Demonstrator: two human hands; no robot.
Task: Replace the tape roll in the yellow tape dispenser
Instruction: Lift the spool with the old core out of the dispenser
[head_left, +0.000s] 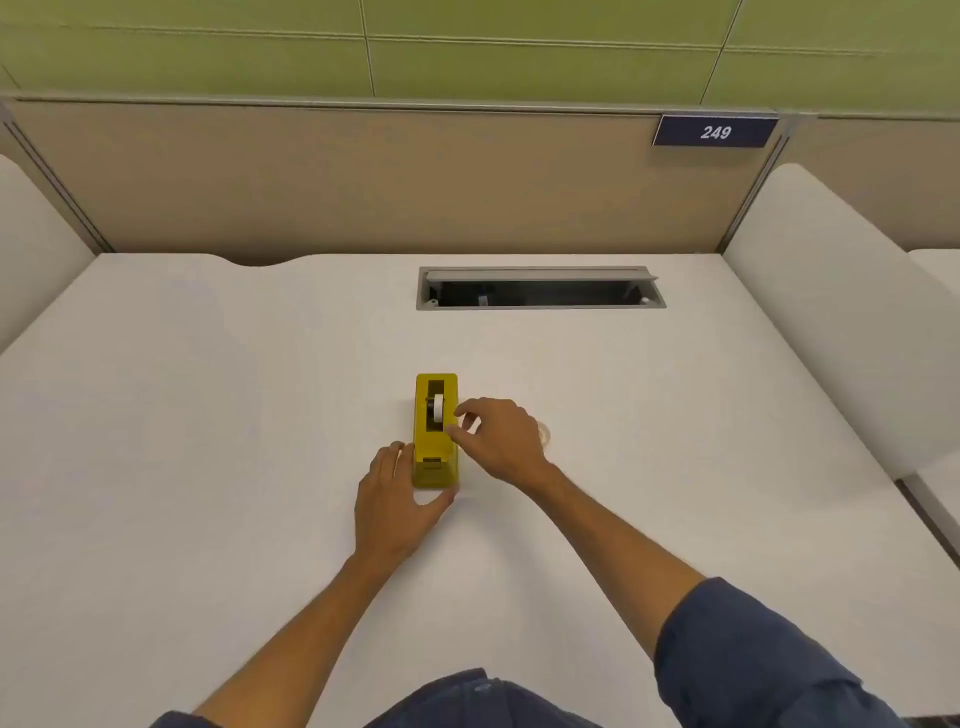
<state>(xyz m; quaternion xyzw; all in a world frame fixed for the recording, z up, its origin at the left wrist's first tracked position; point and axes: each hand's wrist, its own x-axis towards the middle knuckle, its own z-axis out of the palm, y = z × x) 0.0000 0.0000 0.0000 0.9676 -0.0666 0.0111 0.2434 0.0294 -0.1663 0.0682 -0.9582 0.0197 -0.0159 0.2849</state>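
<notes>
Two bare forearms come up from the bottom of the frame, each ending in a bare hand with no rings, watch or glove: the left hand (395, 499) near centre, the right hand (501, 439) just right of it. A dark blue, soft woven fabric sleeve (753, 660) is pushed up past the right elbow at lower right. More of the same dark blue, creased cloth (467, 699) shows along the bottom edge.
</notes>
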